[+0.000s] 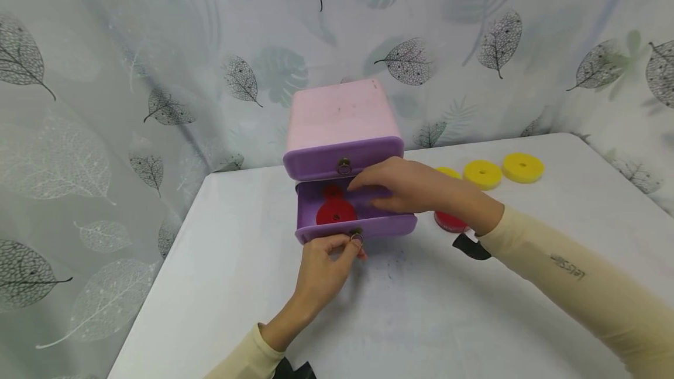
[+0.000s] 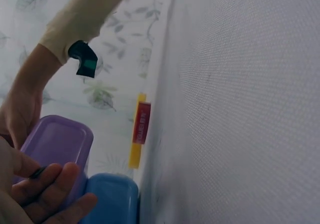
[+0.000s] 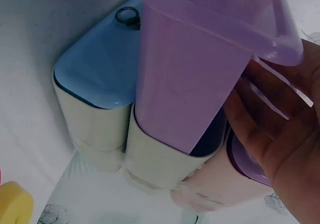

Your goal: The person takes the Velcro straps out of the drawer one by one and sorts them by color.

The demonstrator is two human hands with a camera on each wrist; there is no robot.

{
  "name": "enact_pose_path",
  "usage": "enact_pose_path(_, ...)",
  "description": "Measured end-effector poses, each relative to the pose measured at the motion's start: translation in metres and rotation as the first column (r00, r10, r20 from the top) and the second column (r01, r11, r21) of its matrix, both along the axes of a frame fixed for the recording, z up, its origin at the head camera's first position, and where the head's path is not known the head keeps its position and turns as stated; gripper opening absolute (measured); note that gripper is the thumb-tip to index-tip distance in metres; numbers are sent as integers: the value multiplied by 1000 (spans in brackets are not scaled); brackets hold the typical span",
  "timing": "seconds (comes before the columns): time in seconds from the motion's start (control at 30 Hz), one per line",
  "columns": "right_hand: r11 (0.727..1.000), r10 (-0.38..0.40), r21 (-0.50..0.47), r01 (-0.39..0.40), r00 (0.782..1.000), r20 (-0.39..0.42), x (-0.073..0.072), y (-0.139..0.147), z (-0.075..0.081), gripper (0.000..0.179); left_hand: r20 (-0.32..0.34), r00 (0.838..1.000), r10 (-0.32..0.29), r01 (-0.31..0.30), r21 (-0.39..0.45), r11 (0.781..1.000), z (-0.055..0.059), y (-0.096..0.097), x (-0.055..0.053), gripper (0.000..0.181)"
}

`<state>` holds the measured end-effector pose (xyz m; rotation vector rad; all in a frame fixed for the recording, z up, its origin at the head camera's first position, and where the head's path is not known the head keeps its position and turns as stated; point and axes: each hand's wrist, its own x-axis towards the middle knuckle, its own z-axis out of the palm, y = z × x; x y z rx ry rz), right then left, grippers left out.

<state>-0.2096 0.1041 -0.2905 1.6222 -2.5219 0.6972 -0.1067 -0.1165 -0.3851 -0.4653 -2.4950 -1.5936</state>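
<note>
A small chest of drawers (image 1: 339, 113) with a pink top tier stands at the back of the table. Its upper purple drawer (image 1: 316, 164) is closed. The purple drawer (image 1: 384, 227) below it is pulled out, with red discs (image 1: 336, 212) lying inside on the left. My left hand (image 1: 323, 268) pinches the metal ring pull (image 1: 356, 239) on that drawer's front. Over the drawer's right side is my right hand (image 1: 402, 186), its fingers loosely bent and reaching inside. Nothing shows in its grasp; in the right wrist view its fingers (image 3: 255, 129) lie beside the drawer.
A blue drawer (image 3: 100, 63), closed, forms the lowest tier. Right of the chest lie several yellow discs (image 1: 523, 167) and a red disc (image 1: 450, 222), partly hidden by my right forearm. Leaf-patterned curtains (image 1: 242, 45) hang behind and beside the white table (image 1: 221, 250).
</note>
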Motion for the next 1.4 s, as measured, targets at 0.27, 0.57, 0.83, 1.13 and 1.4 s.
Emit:
enact_pose_path(0.27, 997, 44, 61, -48, 996, 73, -7, -11, -5, 60, -13, 1000, 4, -4, -2, 1000, -1, 0, 2, 24)
enact_pose_path(0.57, 977, 105, 175, -123, 988, 109, -15, -24, -14, 70, -6, 1000, 19, -19, -7, 1000, -2, 1, 3, 24)
enact_pose_path(0.83, 958, 134, 244, -150, 988, 81, -18, -34, -13, 70, -5, 1000, 3, -3, -4, 1000, 0, 4, 2, 25)
enact_pose_path(1.13, 940, 111, 314, -132, 990, 84, -19, -41, -14, 66, -24, 1000, 2, -2, -4, 1000, 0, 5, 1, 24)
enact_pose_path(1.4, 943, 126, 297, -151, 987, 102, -21, -49, -17, 63, -13, 1000, 15, -15, -1, 1000, -1, 3, 1, 27)
